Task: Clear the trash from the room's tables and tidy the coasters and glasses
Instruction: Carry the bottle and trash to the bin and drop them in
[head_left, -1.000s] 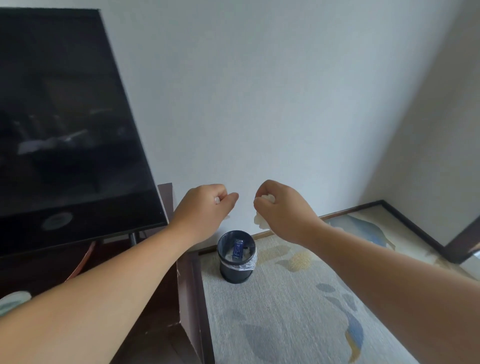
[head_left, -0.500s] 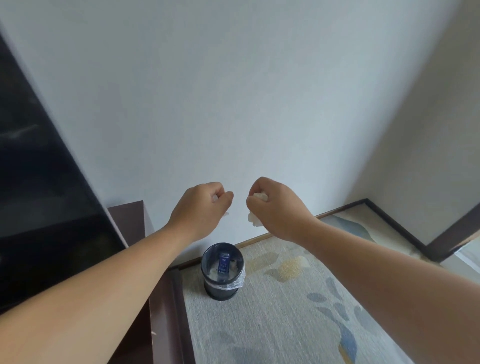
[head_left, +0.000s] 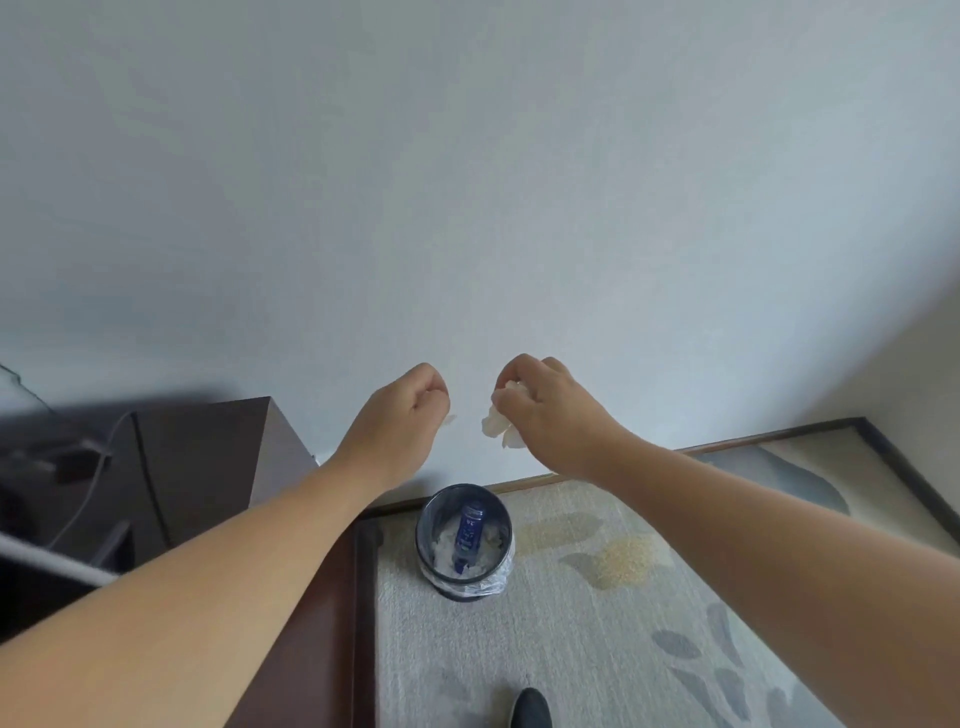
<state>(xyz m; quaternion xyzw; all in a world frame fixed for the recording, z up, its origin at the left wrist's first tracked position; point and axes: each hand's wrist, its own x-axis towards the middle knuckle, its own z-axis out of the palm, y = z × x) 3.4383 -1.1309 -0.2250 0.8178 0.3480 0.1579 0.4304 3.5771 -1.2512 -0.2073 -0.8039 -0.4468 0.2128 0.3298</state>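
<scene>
1. Above the trash bin (head_left: 421, 535), both hands are raised in front of the bare wall (head_left: 467, 182). The right hand (head_left: 545, 410) is clenched around a crumpled tissue (head_left: 496, 426). The left hand (head_left: 402, 415) is curled round a white scrap (head_left: 449, 419), of which only a tip shows.
2. Over the last second the view has swung right and down. The dark screen has left the picture, only the corner of the dark desk (head_left: 208, 457) remains at left, and a shoe (head_left: 530, 706) now shows on the carpet (head_left: 571, 649).
3. The bin has drawn nearer and now sits lower in the view, just under the gap between the hands. It stands on the carpet beside the desk, with a blue bottle (head_left: 469, 530) and white paper already in its liner.
4. Neither grip has changed and nothing has been let go.
5. My reading is that the walk to the bin is nearly over and the drop comes next. Both pieces look light, so lowering them closer to the rim would keep them from drifting onto the carpet.
</scene>
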